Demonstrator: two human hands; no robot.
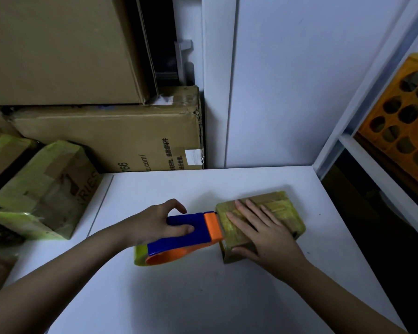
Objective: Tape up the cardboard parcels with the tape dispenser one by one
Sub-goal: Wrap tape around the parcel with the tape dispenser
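The tape dispenser [186, 235], blue with an orange front and a yellow-green roll at its near end, is sitting on the white desk [203, 297] right in front of you, its orange mouth pressing up against the left edge of the small parcel [275, 210]. Your left hand [152, 225] is gripping the blue handle, thumb curling over the near side, other fingers arching over the top. Just to the right, your right hand [261, 227] is lying flat on the small parcel, fingers [245, 210] straight and spread, thumb hooking down its near edge, pinning it to the desk. That parcel is already showing yellowish tape across its top. Further off on the left, a bigger taped parcel [46, 189] is leaning at the desk's edge. Behind it, a long cardboard box [106, 138] is lying against the wall, with a larger carton [58, 44] stacking on top. Far right, an orange crate [401, 121] is sitting on a shelf.
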